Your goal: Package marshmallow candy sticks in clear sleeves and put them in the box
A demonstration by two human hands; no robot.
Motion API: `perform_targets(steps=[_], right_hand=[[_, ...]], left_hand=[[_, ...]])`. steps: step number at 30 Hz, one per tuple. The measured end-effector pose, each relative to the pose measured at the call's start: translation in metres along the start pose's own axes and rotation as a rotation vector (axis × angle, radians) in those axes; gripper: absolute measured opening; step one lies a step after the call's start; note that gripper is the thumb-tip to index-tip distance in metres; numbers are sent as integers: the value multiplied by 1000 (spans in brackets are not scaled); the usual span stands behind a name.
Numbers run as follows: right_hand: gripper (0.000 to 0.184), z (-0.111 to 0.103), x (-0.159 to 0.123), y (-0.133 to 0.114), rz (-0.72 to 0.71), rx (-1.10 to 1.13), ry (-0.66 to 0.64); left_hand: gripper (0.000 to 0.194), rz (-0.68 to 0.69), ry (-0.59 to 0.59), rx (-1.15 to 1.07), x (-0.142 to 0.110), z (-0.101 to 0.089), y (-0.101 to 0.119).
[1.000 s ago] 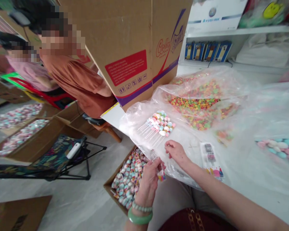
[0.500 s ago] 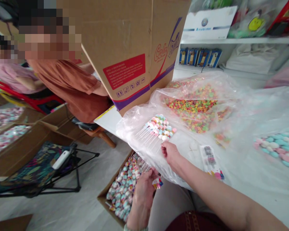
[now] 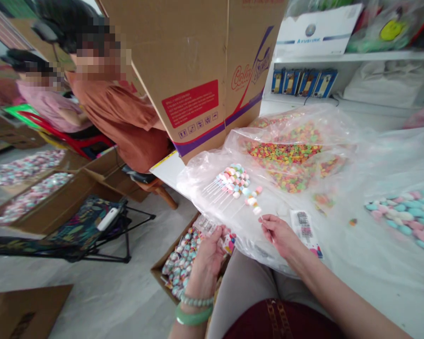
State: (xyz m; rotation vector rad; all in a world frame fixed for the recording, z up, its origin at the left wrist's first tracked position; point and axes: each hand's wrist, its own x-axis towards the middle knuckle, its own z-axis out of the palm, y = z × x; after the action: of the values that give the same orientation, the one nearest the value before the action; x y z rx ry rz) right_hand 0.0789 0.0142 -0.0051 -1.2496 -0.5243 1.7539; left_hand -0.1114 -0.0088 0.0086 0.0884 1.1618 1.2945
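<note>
Just beside the pile of skewers (image 3: 230,179), one marshmallow skewer (image 3: 253,202) slanted, its sweet end toward this pile, its stick pinched by the right hand (image 3: 278,234), the nearer one. The left hand (image 3: 211,252), on the wearer's side of the pile, gripped a printed clear packet (image 3: 205,225).

The single camera, I see, is worn on the head of the person seated here; it faces forward and downward, above the lap (image 3: 256,278). The left hand (image 3: 212,249) and right hand (image 3: 279,233) are quite near to it, the shelf (image 3: 356,57) is farther, at the view's upper right
</note>
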Motion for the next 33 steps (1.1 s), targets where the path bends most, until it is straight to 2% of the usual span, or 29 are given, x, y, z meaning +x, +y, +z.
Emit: perform_targets(steps=[2,5,9,15,20,23,28,33], right_hand=[[21,-10,-22,2,-49,-34,-80],[19,-18,-47,4,-78,-61,-149],[17,-21,-63,2,-88,-82,-178],[14,-28,-67,-1,-179,-236,-169],[12,-34,-64,8,-233,-465,-35],[13,-35,-58,14,-249,-548,43],[12,-30,-53,21,-275,-633,80],[14,-25,-49,19,-272,-639,40]], left_hand=[[7,52,7,13,3,10,3],[8,76,-55,31,4,27,4],[8,63,-151,33,-4,48,-5],[14,140,-152,90,-15,61,-13],[25,140,-212,184,-20,66,-11],[27,211,-153,181,-19,67,-20],[26,263,-62,63,-13,68,-41],[24,286,-79,44,-9,69,-43]])
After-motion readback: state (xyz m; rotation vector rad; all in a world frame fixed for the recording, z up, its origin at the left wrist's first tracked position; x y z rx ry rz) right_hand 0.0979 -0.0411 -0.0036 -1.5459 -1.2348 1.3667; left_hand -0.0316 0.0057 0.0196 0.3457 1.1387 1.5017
